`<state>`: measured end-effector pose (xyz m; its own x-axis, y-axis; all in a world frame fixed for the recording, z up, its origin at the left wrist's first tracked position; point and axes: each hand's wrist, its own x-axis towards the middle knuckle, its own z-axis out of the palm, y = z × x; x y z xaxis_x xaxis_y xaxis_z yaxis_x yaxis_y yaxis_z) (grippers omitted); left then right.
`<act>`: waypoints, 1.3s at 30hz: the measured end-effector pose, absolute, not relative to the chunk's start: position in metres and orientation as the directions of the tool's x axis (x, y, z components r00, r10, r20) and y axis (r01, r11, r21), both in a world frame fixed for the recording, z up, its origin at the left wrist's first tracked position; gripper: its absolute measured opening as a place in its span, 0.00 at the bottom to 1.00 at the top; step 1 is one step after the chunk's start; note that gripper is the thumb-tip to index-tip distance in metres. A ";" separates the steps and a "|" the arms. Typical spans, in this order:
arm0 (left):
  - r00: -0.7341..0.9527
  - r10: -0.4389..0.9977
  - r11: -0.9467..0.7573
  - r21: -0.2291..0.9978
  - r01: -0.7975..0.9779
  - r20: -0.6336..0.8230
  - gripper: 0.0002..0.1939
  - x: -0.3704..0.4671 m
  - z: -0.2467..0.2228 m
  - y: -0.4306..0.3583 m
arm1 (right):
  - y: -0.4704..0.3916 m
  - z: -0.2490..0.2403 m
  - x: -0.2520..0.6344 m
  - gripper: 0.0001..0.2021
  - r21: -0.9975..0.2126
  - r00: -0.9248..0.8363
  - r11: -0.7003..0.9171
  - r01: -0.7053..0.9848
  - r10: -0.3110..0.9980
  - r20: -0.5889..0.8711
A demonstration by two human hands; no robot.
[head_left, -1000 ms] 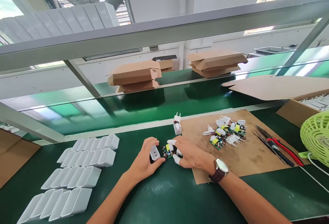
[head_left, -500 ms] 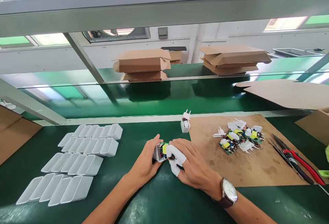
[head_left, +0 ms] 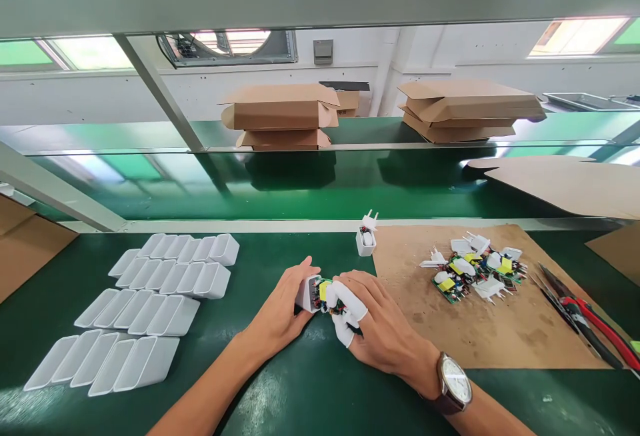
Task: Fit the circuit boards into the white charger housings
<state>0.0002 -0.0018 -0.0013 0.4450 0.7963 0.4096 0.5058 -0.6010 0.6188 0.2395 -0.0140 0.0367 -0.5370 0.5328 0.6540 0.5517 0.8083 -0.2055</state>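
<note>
My left hand (head_left: 289, 301) is closed round a small white plastic case (head_left: 306, 293), whose opening faces right. A green circuit board with yellow and black parts (head_left: 323, 290) sits at that opening, partly inside the case. My right hand (head_left: 375, 313), with white covers on the thumb and fingertips, grips the board's right end; its fingers hide that end. Behind my hands, a white case holding a board with a two-pin plug (head_left: 367, 239) stands upright. On brown paper (head_left: 415, 329) at the right lies a pile of circuit boards with white plugs (head_left: 475, 266).
Rows of white cases (head_left: 165, 316) lie on the green table (head_left: 280, 383) at the left. Red-handled pliers (head_left: 583, 309) and tweezers (head_left: 553, 299) rest on the paper's right side. Flattened cardboard boxes (head_left: 280, 116) are stacked on the shelf behind.
The head view has shifted slightly, moving the surroundings in the picture. Both hands keep their hold on the case and board, with little visible change between them.
</note>
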 end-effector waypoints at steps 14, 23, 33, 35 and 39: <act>0.477 0.785 -0.612 0.613 0.500 0.395 0.41 0.003 -0.001 -0.002 | -0.015 0.036 0.238 0.26 -0.155 -0.579 0.797 0.583 0.542 0.609; 0.481 0.781 -0.620 0.593 0.515 0.399 0.41 0.006 0.004 -0.003 | -0.015 0.028 0.241 0.22 -0.187 -0.585 0.794 0.578 0.563 0.584; 0.480 0.774 -0.629 0.587 0.510 0.412 0.41 0.005 0.004 -0.002 | -0.014 0.029 0.242 0.19 -0.193 -0.600 0.809 0.555 0.550 0.581; 0.481 0.771 -0.633 0.580 0.513 0.417 0.41 0.006 0.003 -0.002 | -0.013 0.031 0.242 0.20 -0.186 -0.602 0.814 0.551 0.541 0.587; 0.480 0.771 -0.633 0.574 0.518 0.417 0.41 0.006 0.003 -0.002 | -0.012 0.034 0.242 0.23 -0.188 -0.591 0.810 0.556 0.544 0.596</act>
<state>0.0059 -0.0021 0.0029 0.4803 0.7715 0.4173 0.5185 -0.6334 0.5744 0.2423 -0.0124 0.0342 -0.5909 0.5441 0.5957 0.5561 0.8096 -0.1880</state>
